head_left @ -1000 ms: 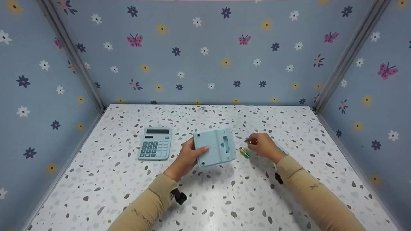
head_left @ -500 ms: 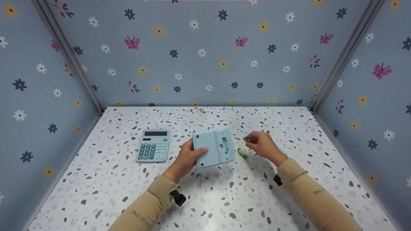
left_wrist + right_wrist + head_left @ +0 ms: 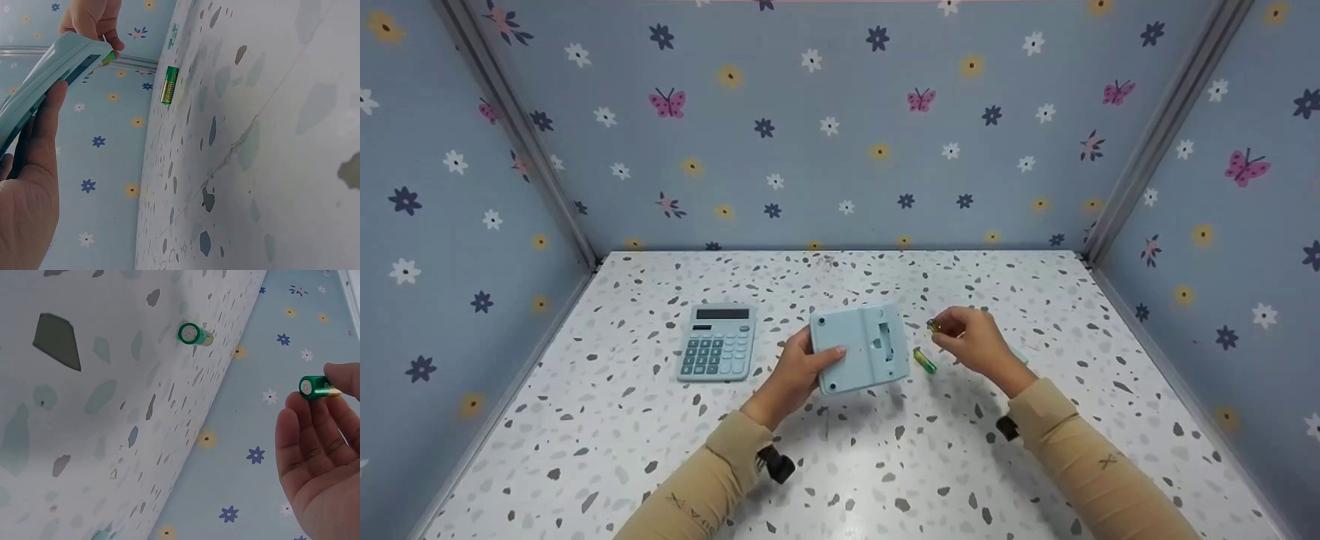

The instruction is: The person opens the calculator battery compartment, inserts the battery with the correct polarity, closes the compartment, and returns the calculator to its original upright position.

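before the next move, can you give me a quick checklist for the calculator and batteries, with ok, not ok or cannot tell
1. Calculator gripped, back showing: ok, the left hand holds it.
2. Battery slot uncovered: ok, the opening shows in the head view.
3. First battery in hand: ok, the right hand pinches it, apart from the calculator.
4. First battery's direction matched to the slot: cannot tell, any markings there are too small to read.
5. Second battery in hand: not ok, it lies on the table.
6. Light blue piece near the right hand identified: cannot tell, mostly hidden in the head view.
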Tool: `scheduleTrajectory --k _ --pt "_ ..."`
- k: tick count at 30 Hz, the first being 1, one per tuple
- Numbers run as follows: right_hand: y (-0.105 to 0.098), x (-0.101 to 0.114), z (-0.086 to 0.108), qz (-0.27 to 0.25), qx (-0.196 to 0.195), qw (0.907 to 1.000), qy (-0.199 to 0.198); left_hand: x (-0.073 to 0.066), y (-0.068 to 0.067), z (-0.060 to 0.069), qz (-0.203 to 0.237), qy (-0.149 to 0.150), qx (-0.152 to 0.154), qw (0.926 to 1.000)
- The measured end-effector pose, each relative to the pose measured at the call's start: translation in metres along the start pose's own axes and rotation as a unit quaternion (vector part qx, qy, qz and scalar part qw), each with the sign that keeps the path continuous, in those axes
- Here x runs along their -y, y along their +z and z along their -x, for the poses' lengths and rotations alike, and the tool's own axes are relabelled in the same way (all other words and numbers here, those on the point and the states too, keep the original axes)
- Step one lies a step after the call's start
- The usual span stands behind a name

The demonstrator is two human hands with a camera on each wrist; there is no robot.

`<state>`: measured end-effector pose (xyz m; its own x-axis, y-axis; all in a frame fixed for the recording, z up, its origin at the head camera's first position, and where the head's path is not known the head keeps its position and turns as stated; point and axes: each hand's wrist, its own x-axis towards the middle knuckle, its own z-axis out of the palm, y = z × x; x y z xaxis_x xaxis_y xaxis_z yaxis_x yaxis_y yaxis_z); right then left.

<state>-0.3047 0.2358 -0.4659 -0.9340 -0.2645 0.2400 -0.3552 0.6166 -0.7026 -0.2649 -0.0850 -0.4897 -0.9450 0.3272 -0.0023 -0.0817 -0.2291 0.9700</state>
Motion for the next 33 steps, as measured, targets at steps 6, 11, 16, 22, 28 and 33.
scheduleTrajectory --k 6,11,16,22,28,33 --pt "0.001 0.004 0.003 -0.003 -0.004 1.0 0.003 0.003 -0.001 -0.001 -0.005 -0.002 -0.001 1.0" --pt "0.001 0.007 0.005 -0.011 -0.011 0.9998 0.01 0.004 0.001 0.0 -0.002 -0.002 -0.004 1.0" --pt "0.002 0.009 0.007 -0.024 -0.017 0.9995 0.013 0.004 0.001 0.0 -0.003 -0.005 -0.005 1.0" --pt "0.003 0.015 0.009 -0.041 -0.023 0.9989 0.006 0.003 0.001 0.0 -0.004 -0.007 -0.005 1.0" --pt "0.003 0.023 0.01 -0.049 -0.038 0.9981 -0.007 0.004 0.001 -0.002 -0.008 -0.006 -0.002 1.0" --pt "0.007 0.031 0.011 -0.061 -0.044 0.9967 -0.029 0.004 0.001 -0.002 -0.008 -0.006 -0.002 0.9999"
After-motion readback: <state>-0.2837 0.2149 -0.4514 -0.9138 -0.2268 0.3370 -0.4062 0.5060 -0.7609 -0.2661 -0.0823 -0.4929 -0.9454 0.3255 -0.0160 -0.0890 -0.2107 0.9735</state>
